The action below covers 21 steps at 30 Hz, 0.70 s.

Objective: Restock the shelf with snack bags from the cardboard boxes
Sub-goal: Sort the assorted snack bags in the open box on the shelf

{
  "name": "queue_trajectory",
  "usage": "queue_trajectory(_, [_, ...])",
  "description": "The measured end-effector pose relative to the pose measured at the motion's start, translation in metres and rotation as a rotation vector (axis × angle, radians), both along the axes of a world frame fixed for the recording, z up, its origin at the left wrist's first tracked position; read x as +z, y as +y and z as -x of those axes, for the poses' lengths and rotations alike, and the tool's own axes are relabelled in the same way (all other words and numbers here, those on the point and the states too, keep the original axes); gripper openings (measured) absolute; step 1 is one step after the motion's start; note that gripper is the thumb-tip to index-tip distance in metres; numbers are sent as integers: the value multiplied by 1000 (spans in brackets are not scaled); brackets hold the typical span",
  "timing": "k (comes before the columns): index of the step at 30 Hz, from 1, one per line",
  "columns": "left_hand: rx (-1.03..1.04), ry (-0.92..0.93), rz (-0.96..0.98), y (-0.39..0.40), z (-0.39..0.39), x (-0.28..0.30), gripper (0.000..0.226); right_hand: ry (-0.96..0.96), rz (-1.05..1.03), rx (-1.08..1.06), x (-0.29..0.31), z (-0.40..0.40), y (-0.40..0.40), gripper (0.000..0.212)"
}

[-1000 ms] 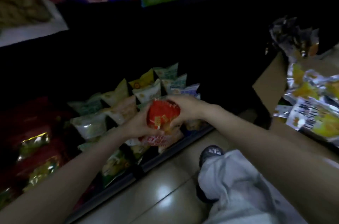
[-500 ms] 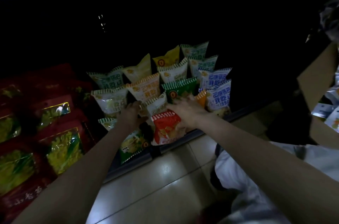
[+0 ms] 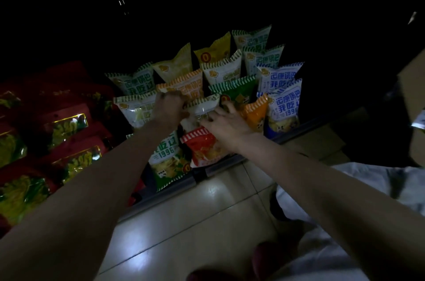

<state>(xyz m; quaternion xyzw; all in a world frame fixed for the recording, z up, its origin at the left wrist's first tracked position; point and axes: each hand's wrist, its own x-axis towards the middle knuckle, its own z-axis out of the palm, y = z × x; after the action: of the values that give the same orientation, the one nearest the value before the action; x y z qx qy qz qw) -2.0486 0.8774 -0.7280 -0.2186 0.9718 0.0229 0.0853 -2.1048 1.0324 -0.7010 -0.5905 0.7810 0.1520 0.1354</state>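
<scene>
Nearest the camera, pale tiled floor [image 3: 184, 223] is seen, with a light trouser leg [image 3: 345, 188] at the right. Both forearms reach away from it to the low shelf, whose dark front rail [image 3: 220, 171] runs up from left to right.

Just behind the rail a red snack bag [image 3: 204, 147] stands at the front, roughly upright, its long axis pointing up and a little left. It lies directly below the hands. The right hand [image 3: 227, 126] is laid on its upper right corner with fingers bent over the bags behind; whether the red bag itself is gripped cannot be told. To its left a green-and-white bag [image 3: 167, 161] stands at the front edge.

Above the red bag, a white striped bag [image 3: 202, 108] is caught between the two hands. The left hand [image 3: 169, 109] is curled round its top left corner, and the right fingers [image 3: 218, 111] press its right side. The right hand is the nearer of the two to the red bag, so any settling of that bag would most likely fall to it.

Farther in, rows of like bags are packed closely: an orange bag [image 3: 255, 112] and blue bags [image 3: 285, 105] at the right, yellow ones [image 3: 216, 50] at the back. Little free room is judged to remain in front. Red packets [image 3: 69, 124] fill the left. A cardboard box [image 3: 414, 101] is seen at the far right; the rest is dark.
</scene>
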Motion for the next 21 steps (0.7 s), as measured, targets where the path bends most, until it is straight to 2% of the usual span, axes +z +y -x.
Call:
queue_trajectory(4, [-37, 73, 55, 0, -17, -13, 36, 66, 1, -9, -13, -9, -2, 64])
queue_trajectory(7, [-9, 127, -4, -4, -28, -18, 30, 62, -38, -52, -22, -13, -7, 50])
queue_trajectory(11, [-39, 178, -44, -8, -34, -20, 35, 79, -140, -7, -24, -9, -29, 34])
queue_trajectory(14, [-34, 177, -27, -10, -38, -22, 41, 142, -175, 2, -29, -11, -31, 38])
queue_trajectory(17, [-30, 240, -90, -9, -45, -27, 41, 183, -205, 25, -35, -21, -31, 41])
queue_trajectory(21, [46, 294, -205, -4, -51, -27, 47, 93, -127, -8, -27, -9, -20, 68])
